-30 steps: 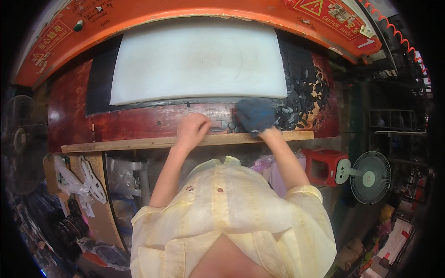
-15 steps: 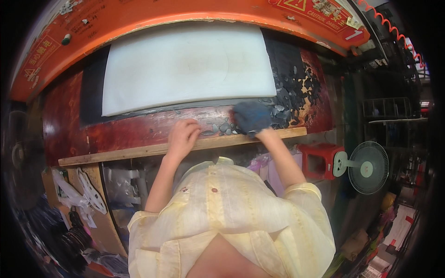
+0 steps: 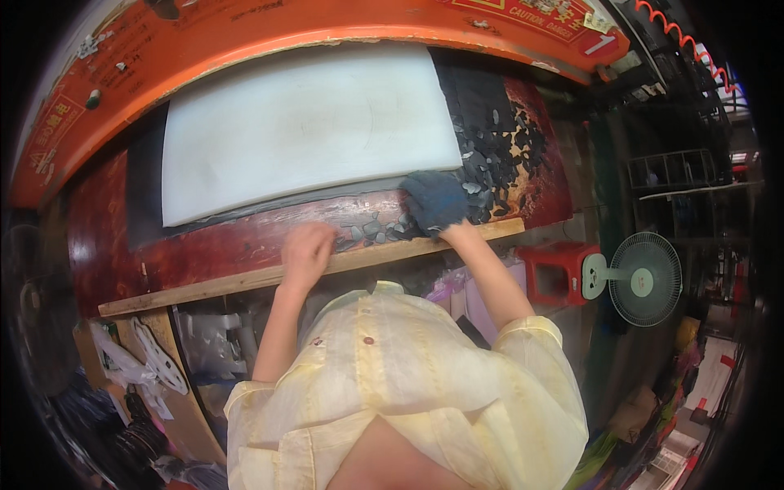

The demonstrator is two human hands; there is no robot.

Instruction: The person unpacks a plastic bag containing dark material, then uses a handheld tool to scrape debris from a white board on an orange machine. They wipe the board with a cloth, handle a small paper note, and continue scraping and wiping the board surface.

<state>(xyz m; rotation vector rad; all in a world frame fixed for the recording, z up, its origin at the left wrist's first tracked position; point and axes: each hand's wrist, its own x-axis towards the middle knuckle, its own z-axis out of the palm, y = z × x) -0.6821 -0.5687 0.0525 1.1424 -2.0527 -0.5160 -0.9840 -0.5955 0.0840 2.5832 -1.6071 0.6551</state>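
Observation:
My left hand (image 3: pixel 307 249) is bare and hovers at the near edge of the red-brown table, left of some loose pieces; its fingers look bent but are blurred. A dark blue glove or cloth covers my right hand (image 3: pixel 435 201), which lies low over the dark pieces near the white board's near right corner. Its fingers are not distinguishable, and whatever is under it is hidden. Small flat grey-black pieces (image 3: pixel 374 229) lie between my hands. More black pieces (image 3: pixel 500 147) are strewn to the right of the thick white board (image 3: pixel 310 122).
A wooden strip (image 3: pixel 220 286) runs along the table's near edge. The orange machine beam (image 3: pixel 269 31) spans the far side. Below right stand a red stool (image 3: pixel 549 260) and a fan (image 3: pixel 644 282). Plastic bags (image 3: pixel 126 363) hang at lower left.
The view has shifted and turned slightly. My right hand remains over the pieces by the board's corner. My left hand's fingers look more bent and blurred.

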